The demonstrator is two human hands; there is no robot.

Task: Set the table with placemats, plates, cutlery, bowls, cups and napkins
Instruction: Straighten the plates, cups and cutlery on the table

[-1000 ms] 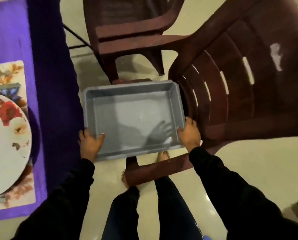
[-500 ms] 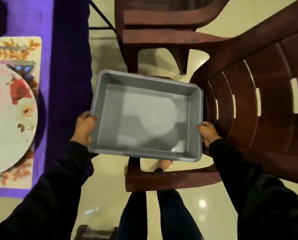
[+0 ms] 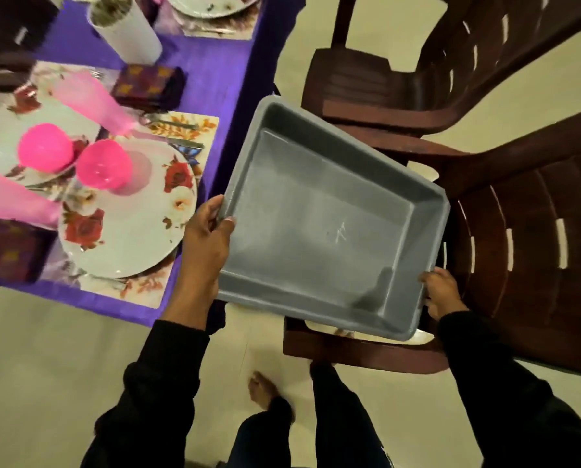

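We held the empty grey tub (image 3: 329,224) by its rim, between the desk (image 3: 214,62) and the chair (image 3: 518,248).
It looked light, stiff and smooth plastic; left hand (image 3: 204,241) and right hand (image 3: 442,293) each had fingers curled over opposite edges, the surest hold.

1. Grey tray (image 3: 319,217) held w/ both hands, tilted, nothing inside, over gap btwn table and chairs.
2. Left hand (image 3: 205,244) gripping tray's left rim, thumb over edge; right hand (image 3: 442,293) gripping near-right corner. Black sleeves on both arms.
3. Purple table (image 3: 211,72) at left: floral plate (image 3: 130,228) on floral placemat (image 3: 177,130), pink bowl (image 3: 104,163) upside down on plate.
4. Second pink bowl (image 3: 45,147) on a further plate; pink cups (image 3: 90,99) blurred, lying nearby.
5. Patterned napkin (image 3: 145,84) beyond placemat; white cylinder (image 3: 127,30) further back.
6. Two dark red chairs (image 3: 518,231) at right, tray's far edge over near one's arm.
7. Bare foot (image 3: 263,388) on pale floor below.
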